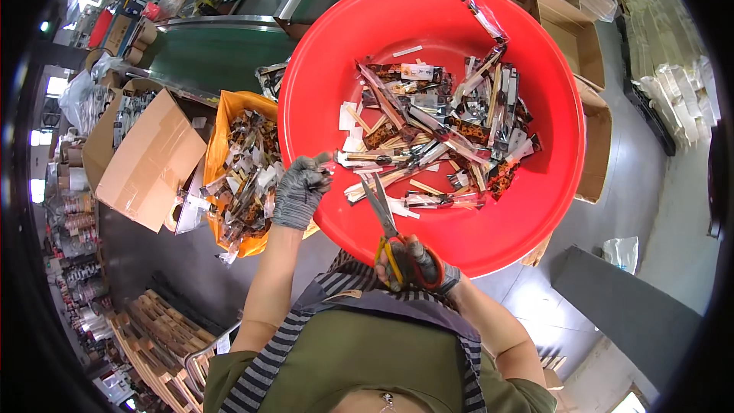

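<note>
My right hand (413,266), in a grey work glove, is closed around the red and yellow handles of a pair of scissors (387,218). The blades are slightly apart and point away from me over the near part of a big red tub (306,111). My left hand (300,193), also gloved, is curled by the tub's left rim. Something small and shiny shows at its fingertips, too small to name. Inside the tub lies a loose heap of printed plastic wrappers (466,131), with wooden chopsticks (386,177) and white paper slips (352,118) among them.
Left of the tub stands an orange-lined container (222,130) full of wrapper scraps, beside an open cardboard box (153,157). A green conveyor (214,57) runs behind. Cardboard boxes (569,38) line the tub's far right. A grey beam (627,283) lies at the right.
</note>
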Demonstrator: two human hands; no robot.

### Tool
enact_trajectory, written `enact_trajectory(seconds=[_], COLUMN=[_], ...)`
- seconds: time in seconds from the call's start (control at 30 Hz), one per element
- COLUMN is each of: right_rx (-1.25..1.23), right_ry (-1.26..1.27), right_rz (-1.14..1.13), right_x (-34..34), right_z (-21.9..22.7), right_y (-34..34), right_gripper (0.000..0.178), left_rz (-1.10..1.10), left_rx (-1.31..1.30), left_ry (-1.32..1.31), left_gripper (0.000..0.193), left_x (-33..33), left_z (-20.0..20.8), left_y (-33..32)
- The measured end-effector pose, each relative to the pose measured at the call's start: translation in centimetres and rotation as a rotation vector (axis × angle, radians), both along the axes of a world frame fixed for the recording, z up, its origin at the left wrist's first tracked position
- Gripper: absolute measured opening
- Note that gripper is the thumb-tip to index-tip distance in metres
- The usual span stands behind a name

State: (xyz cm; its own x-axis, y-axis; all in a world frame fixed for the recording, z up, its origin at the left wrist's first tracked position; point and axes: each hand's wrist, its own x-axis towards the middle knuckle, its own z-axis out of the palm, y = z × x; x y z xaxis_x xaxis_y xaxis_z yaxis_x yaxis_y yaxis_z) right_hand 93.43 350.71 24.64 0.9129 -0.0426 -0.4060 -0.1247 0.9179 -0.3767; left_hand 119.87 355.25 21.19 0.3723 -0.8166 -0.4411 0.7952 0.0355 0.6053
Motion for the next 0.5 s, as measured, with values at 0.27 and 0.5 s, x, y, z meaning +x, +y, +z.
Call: enact_trajectory(seconds=[0.27,0.5], right_rx=[-0.359,-0.333], right_ry=[0.118,0.177], right_rz=[-0.045,-0.334], right_x=[-6.3,-9.5], right_z=[-3.4,-3.0], right_y=[-2.2,-0.9], right_gripper=[0.066,0.058], left_rz=[-0.445,-0.692], left_rx=[0.359,0.213], left_ry=[-0.887,-1.813], left_gripper=[0.025,0.032], left_x=[-3.4,-14.7], left_z=[-4.6,-10.6], left_y=[-10.5,-20.1])
